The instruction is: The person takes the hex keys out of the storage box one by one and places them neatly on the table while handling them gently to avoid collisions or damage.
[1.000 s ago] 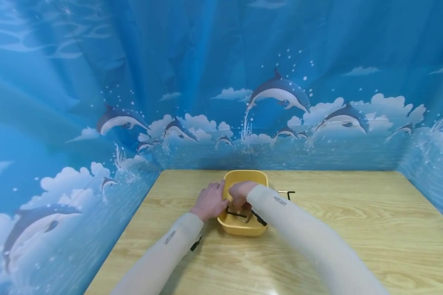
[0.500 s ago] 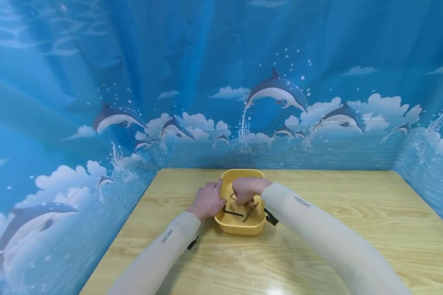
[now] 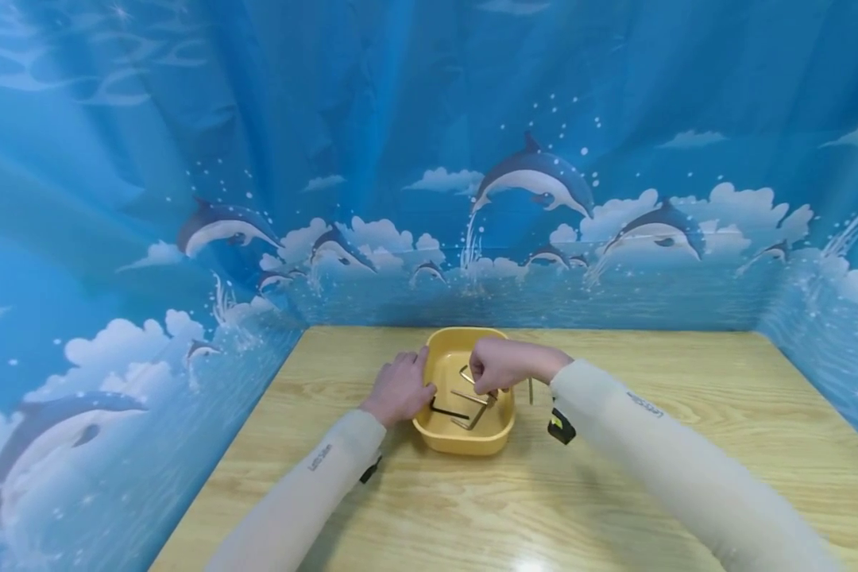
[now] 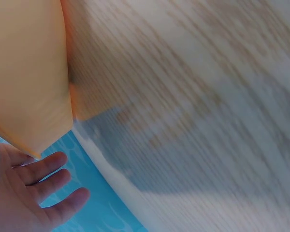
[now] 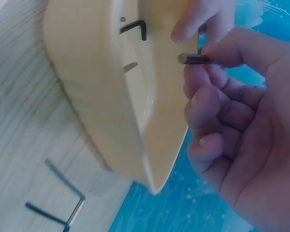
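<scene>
My left hand [image 3: 400, 389] holds the left rim of a yellow plastic tub [image 3: 465, 445], thumb inside the wall and fingers outside. In the left wrist view, several of those fingers [image 4: 50, 169] are loosely extended beside the tub. My right hand [image 3: 500, 365] is above the tub's right side and pinches a metal hex key [image 5: 193, 59] between thumb and index finger; its other fingers are curled. A black hex key [image 3: 449, 409] lies in the tub near the left wall. Other metallic hex keys [image 3: 477, 418] lie beside it, partly overlapping.
On the wood-grain table [image 3: 658, 397], right of the tub, lie more hex keys [image 5: 65, 180], partly hidden by my right arm in the head view. A blue curtain [image 3: 400, 159] printed with dolphins stands along the table's back and left edges.
My right hand has moved from deep in the tub toward its right rim and now pinches a hex key, uncovering those in the tub. My left hand has stayed on the rim.
</scene>
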Demonstrator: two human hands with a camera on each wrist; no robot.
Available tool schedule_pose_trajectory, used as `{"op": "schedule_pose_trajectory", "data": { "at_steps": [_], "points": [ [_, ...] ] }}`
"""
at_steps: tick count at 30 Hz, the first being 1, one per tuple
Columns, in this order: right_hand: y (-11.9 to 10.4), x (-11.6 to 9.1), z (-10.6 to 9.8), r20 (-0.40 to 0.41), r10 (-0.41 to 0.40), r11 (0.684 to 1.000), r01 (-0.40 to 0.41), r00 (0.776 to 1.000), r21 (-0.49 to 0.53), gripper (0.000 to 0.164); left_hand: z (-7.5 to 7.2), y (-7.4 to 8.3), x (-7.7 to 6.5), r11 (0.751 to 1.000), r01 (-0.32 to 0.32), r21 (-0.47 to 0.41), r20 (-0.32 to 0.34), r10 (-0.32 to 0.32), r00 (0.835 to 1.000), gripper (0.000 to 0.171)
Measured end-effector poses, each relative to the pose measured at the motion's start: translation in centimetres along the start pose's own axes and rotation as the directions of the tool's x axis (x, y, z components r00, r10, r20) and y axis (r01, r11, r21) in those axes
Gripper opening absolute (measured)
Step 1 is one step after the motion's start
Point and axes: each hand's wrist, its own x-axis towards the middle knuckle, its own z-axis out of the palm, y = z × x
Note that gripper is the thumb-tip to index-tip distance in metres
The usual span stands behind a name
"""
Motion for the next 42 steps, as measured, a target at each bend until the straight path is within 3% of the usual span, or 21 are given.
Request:
{"op": "schedule_pose_trajectory", "data": {
  "at_steps": [13,27,35,42],
  "points": [
    [4.4,-4.8,0.6,-0.138,0.016,0.979,0.013,0.990,0.202,0.016,0.1,0.2,0.0,1.000,0.006,-0.026,0.008,-0.006,1.000,0.073],
    [9.9,-7.1,2.2,-0.200,0.162,0.968,-0.116,0.966,0.221,0.013,-0.1,-0.2,-0.7,0.999,0.017,-0.045,0.007,-0.016,1.000,0.072],
    [11.9,-8.3,3.5,-0.249,0.278,0.956,-0.241,0.928,0.168,0.027,-0.2,-0.1,-0.4,0.999,0.002,-0.043,0.016,-0.001,1.000,0.073],
    [12.2,-8.7,3.7,-0.236,0.448,0.893,-0.416,0.862,0.173,0.042,-0.1,0.0,-0.3,0.999,0.012,-0.050,0.016,-0.011,1.000,0.072]
  ]
}}
